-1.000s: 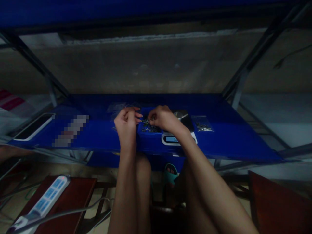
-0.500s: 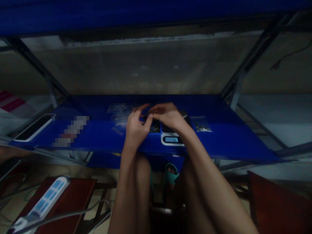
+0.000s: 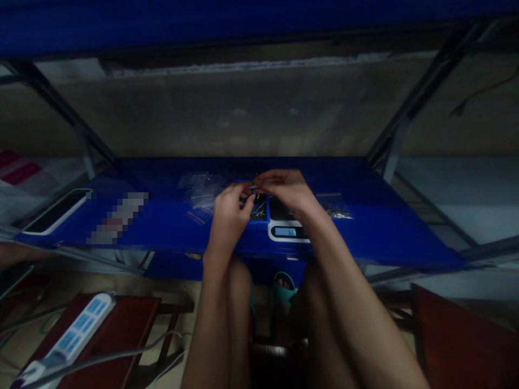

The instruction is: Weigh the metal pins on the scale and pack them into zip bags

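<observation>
Over a small blue tray of thin metal pins, my two hands meet at the fingertips. My left hand is curled closed around a few thin shiny pins, their exact kind too dim to make out. My right hand has its fingers pinched together at the same pins, partly hiding them. Beneath the right wrist is a digital scale, its display reading 66; the hand and forearm cover part of it. To the right lies a clear zip bag with similar pins inside.
Several clear zip bags lie left of the tray on the blue table. Farther left are a phone and a blurred-out item. A power strip rests on a brown stool. Another person's arm shows at the left edge.
My right hand has shifted slightly right, and my left fingers have curled in more. Thin pins now show between the fingertips. The scale still reads 66.
</observation>
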Demonstrator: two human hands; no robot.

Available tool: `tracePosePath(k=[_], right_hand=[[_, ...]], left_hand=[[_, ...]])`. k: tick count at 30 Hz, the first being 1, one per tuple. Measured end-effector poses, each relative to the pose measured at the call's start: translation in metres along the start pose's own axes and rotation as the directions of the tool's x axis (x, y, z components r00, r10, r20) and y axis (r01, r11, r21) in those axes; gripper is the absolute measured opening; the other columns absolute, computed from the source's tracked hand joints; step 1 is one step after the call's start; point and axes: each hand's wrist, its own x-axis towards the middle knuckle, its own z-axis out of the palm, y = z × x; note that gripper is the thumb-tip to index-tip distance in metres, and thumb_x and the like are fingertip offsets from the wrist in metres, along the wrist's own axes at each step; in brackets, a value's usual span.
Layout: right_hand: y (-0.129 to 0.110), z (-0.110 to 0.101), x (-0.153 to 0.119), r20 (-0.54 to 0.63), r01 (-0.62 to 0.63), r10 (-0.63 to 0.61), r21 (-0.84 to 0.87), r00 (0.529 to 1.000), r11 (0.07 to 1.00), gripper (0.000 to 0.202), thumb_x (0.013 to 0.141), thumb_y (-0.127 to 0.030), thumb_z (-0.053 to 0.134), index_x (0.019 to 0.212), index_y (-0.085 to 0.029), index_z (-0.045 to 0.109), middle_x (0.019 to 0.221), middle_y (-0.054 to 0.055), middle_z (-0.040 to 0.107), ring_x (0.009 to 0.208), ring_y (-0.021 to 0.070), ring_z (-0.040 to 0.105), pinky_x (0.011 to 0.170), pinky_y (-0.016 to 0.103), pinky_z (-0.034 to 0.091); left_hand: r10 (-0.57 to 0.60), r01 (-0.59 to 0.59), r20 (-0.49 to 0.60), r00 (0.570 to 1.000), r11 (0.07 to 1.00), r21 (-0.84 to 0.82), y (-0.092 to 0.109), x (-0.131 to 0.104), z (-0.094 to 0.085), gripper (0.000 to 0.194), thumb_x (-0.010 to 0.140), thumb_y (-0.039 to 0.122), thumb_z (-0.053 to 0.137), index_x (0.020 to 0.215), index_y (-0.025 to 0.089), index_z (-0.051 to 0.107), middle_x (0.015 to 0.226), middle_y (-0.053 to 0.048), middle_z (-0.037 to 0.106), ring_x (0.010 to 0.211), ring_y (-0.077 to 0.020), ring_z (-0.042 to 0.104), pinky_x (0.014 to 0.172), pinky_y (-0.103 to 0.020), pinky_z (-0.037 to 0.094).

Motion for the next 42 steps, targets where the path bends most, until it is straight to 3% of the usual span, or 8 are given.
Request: tracePosePath(k=[7, 15, 22, 25, 33, 42], right_hand=[[0.005, 0.005, 0.001, 0.004, -0.037, 0.037, 0.021, 0.999, 0.999, 0.014, 0.071, -0.016, 0.086, 0.084, -0.017, 0.080, 0.082, 0.004, 0.081, 0.078, 0.0169, 0.077, 0.084, 0.032, 0.065], [0.003, 0.010, -0.003, 0.007, -0.054, 0.054, 0.052, 0.999, 0.997, 0.014, 0.076, -0.010, 0.081, 0.088, -0.018, 0.081, 0.084, 0.003, 0.081, 0.084, 0.0169, 0.078, 0.092, 0.034, 0.065], [-0.001, 0.017, -0.004, -0.027, -0.073, 0.080, 0.192, 0.996, 0.979, 0.009, 0.078, -0.012, 0.082, 0.084, -0.018, 0.080, 0.086, 0.002, 0.081, 0.084, 0.0153, 0.078, 0.095, 0.032, 0.064], [-0.003, 0.018, -0.006, -0.028, -0.055, 0.060, 0.164, 0.998, 0.985, 0.008, 0.079, -0.012, 0.080, 0.084, -0.017, 0.080, 0.085, 0.003, 0.081, 0.084, 0.0155, 0.078, 0.094, 0.032, 0.063], [-0.008, 0.012, -0.011, -0.024, -0.013, 0.013, 0.008, 1.000, 1.000, 0.017, 0.078, -0.008, 0.073, 0.088, -0.018, 0.082, 0.088, 0.003, 0.083, 0.088, 0.0183, 0.079, 0.091, 0.032, 0.063], [-0.002, 0.015, -0.008, 0.046, 0.040, -0.039, -0.021, 0.998, 0.999, 0.019, 0.075, -0.006, 0.069, 0.084, -0.019, 0.079, 0.084, 0.002, 0.081, 0.083, 0.0166, 0.078, 0.091, 0.033, 0.065]], left_hand=[[-0.024, 0.019, -0.097, 0.995, 0.998, -0.053, 0.002, -0.001, -0.002, 0.008, 0.095, 0.019, 0.066, 0.096, 0.017, 0.073, 0.086, -0.006, 0.076, 0.075, -0.0183, 0.070, 0.070, -0.029, 0.052], [-0.144, 0.106, -0.153, 0.978, 0.967, -0.230, 0.003, 0.000, -0.005, 0.007, 0.092, 0.024, 0.073, 0.085, 0.020, 0.071, 0.076, -0.004, 0.075, 0.069, -0.0176, 0.070, 0.067, -0.027, 0.053], [-0.323, 0.231, -0.096, 0.942, 0.826, -0.514, 0.002, 0.001, -0.001, 0.013, 0.087, 0.027, 0.078, 0.087, 0.016, 0.070, 0.073, -0.005, 0.075, 0.063, -0.0150, 0.072, 0.060, -0.023, 0.058], [-0.355, 0.251, -0.064, 0.933, 0.766, -0.592, -0.001, 0.001, -0.001, 0.019, 0.085, 0.028, 0.081, 0.087, 0.016, 0.067, 0.074, -0.005, 0.075, 0.063, -0.0144, 0.073, 0.060, -0.023, 0.059], [-0.405, 0.300, -0.022, 0.914, 0.711, -0.636, 0.000, 0.002, -0.002, 0.016, 0.086, 0.023, 0.080, 0.085, 0.015, 0.067, 0.074, -0.005, 0.076, 0.060, -0.0123, 0.071, 0.059, -0.022, 0.056], [-0.424, 0.268, -0.125, 0.897, 0.747, -0.609, 0.001, 0.003, -0.003, 0.012, 0.087, 0.023, 0.078, 0.090, 0.017, 0.068, 0.084, -0.004, 0.075, 0.075, -0.0146, 0.075, 0.062, -0.021, 0.055]])
